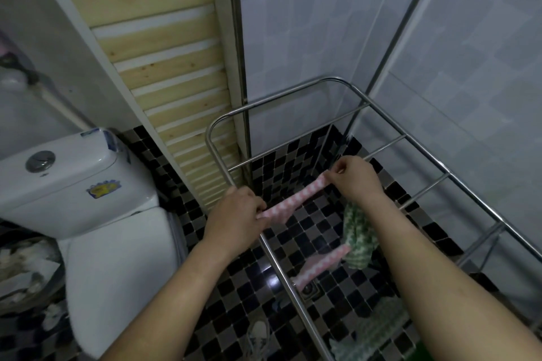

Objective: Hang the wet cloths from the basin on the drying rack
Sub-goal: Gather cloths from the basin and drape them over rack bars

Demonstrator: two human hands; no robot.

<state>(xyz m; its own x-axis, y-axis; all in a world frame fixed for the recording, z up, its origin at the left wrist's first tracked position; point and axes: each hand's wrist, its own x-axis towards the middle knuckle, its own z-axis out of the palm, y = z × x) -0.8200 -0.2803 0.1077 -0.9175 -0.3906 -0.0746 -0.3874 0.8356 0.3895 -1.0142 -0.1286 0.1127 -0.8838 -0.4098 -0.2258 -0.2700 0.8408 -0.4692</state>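
A pink-and-white patterned cloth (290, 199) is stretched between my hands above the steel drying rack (331, 80). My left hand (237, 214) pinches its near end beside the rack's left rail. My right hand (355, 177) pinches its far end over a cross rod. A green checked cloth (357, 231) hangs from a rod under my right forearm. Another pink cloth (321, 265) hangs lower down, and a pale green cloth (378, 328) is draped near the bottom. The basin is not in view.
A white toilet (96, 214) with its cistern stands at the left. A wooden slatted panel (164, 67) leans against the wall behind the rack. The floor is black-and-grey mosaic tile (228, 302) with a drain (308, 289). A bin with paper (26, 267) sits far left.
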